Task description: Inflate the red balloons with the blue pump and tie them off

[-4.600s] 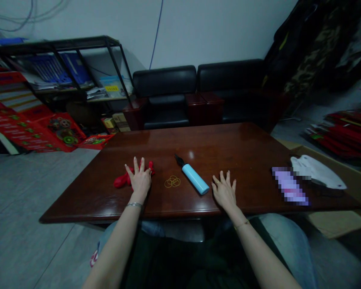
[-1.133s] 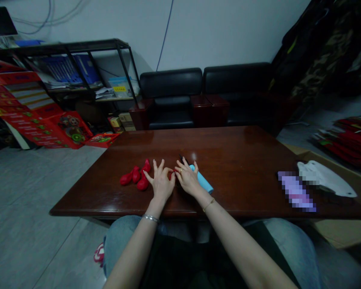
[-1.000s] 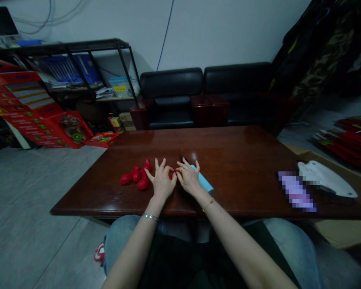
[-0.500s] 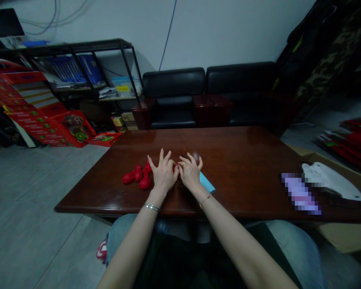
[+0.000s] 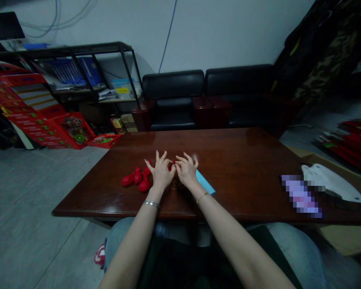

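My left hand point(image 5: 161, 173) and my right hand point(image 5: 187, 171) meet above the brown table point(image 5: 240, 172). Thumb and forefinger of each are pinched on a small red piece point(image 5: 171, 163), thin like a cord, mostly covered by the fingertips; the other fingers fan upward. Several glossy red gourd-shaped pieces point(image 5: 137, 177) lie beside my left hand. Below the hands, thin yellowish loops point(image 5: 175, 184) rest on the tabletop. A light blue flat, oblong item point(image 5: 205, 183) sits partly behind my right wrist.
At the table's right lie a blurred-out purple item point(image 5: 301, 196) and a white flat object point(image 5: 339, 184), near a cardboard box point(image 5: 307, 154). Black sofas point(image 5: 174, 86) stand beyond the table. Red boxes point(image 5: 69, 128) and a metal shelf point(image 5: 108, 46) are at the left.
Both hands have shifted slightly left and stay pinched on the red piece. A small gap shows between the hands now, and more of the thin loops is visible below.
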A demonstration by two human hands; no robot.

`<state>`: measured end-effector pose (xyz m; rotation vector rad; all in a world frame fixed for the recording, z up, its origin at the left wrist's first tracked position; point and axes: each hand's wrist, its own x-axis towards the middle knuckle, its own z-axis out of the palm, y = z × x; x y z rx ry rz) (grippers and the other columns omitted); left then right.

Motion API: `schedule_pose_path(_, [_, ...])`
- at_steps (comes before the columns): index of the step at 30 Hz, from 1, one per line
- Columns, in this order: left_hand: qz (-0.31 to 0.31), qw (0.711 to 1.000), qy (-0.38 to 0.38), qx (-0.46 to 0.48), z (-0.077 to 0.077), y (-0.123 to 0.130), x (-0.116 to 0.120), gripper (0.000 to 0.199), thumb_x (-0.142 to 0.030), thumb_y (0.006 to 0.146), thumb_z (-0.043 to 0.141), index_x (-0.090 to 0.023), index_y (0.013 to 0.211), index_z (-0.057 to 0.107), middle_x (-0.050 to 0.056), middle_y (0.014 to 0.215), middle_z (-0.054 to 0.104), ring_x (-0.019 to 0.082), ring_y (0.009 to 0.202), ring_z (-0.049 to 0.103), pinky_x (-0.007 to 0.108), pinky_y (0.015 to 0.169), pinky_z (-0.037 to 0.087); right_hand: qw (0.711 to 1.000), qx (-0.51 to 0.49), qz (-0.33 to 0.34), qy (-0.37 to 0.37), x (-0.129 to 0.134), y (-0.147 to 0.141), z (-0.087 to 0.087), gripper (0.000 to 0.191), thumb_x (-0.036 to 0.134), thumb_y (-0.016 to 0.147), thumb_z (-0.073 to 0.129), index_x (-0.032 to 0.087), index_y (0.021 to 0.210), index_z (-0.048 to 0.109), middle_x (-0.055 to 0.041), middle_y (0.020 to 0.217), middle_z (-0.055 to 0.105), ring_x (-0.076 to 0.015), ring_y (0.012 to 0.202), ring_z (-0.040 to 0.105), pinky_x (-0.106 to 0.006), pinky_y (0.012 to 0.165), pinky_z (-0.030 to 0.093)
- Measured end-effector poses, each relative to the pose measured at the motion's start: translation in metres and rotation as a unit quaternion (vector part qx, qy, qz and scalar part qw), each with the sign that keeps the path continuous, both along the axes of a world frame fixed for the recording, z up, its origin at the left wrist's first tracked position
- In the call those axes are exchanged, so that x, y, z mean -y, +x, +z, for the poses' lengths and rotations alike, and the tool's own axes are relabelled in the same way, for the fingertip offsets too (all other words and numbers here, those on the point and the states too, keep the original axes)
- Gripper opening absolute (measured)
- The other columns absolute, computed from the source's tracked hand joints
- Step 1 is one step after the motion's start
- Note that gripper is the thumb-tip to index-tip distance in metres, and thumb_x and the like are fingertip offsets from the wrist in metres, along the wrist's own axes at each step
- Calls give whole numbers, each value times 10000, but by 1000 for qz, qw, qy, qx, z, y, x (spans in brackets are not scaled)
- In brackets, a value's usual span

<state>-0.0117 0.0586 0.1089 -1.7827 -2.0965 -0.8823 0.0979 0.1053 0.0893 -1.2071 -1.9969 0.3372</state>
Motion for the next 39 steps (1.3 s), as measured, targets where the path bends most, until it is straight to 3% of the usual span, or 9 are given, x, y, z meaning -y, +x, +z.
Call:
schedule_pose_path(7, [24, 999, -41, 21, -28, 12, -4, 137, -263, 839, 553, -223, 827, 683, 78, 1456, 525, 324, 1486, 234, 712, 1122, -110, 998, 58, -6, 9, 2, 13, -26, 265, 292, 946, 472, 273, 925, 736, -8, 1291, 665, -234, 1409, 353, -559, 1175, 83])
schedule_pose_path(9, [29, 997, -58, 32, -33, 13, -4, 147, -264, 840, 552, -222, 837, 694, 84, 1467, 511, 334, 1488, 224, 727, 1116, -93, 997, 70, -11, 11, 1, 21, -28, 247, 323, 939, 494, 261, 1018, 720, -40, 1357, 619, -253, 1432, 320, -574, 1172, 81])
schedule_pose_path(13, [39, 995, -76, 48, -35, 11, -4, 160, -273, 843, 555, -223, 842, 707, 92, 1475, 500, 351, 1490, 206, 756, 1099, -56, 987, 136, -83, 18, -1, 42, -24, 515, 433, 860, 619, 134, 1279, 594, -199, 1492, 447, -364, 1470, 213, -636, 1148, 60])
schedule_pose_path(18, [42, 994, -88, 50, -33, 11, -5, 180, -270, 857, 540, -219, 844, 712, 107, 1476, 496, 363, 1488, 206, 776, 1086, -30, 953, 274, -133, 13, 2, 54, -21, 561, 494, 731, 745, 106, 1133, 687, -244, 1378, 548, -425, 1400, 330, -627, 1145, 93])
schedule_pose_path(24, [48, 993, -97, 47, -30, 12, -4, 198, -264, 869, 525, -212, 878, 716, 109, 1483, 488, 368, 1489, 198, 784, 1083, -12, 945, 293, -148, 10, 5, 57, -22, 412, 422, 703, 763, 135, 997, 733, -220, 1161, 678, -437, 1328, 423, -625, 1149, 49])
schedule_pose_path(29, [55, 993, -93, 49, -29, 8, -4, 219, -262, 886, 506, -216, 897, 719, 105, 1476, 498, 370, 1485, 212, 781, 1087, -19, 948, 288, -137, 13, 14, 70, -12, 368, 403, 761, 697, 150, 1028, 712, -170, 954, 739, -384, 1222, 525, -586, 1168, 33])
schedule_pose_path(39, [101, 988, -97, 68, -26, 6, -10, 246, -299, 916, 499, -240, 941, 736, 61, 1461, 521, 349, 1484, 227, 763, 1104, -44, 949, 296, -88, 57, 64, 117, 14, 427, 450, 800, 657, 154, 1107, 664, -118, 949, 736, -351, 1253, 496, -629, 1159, -42])
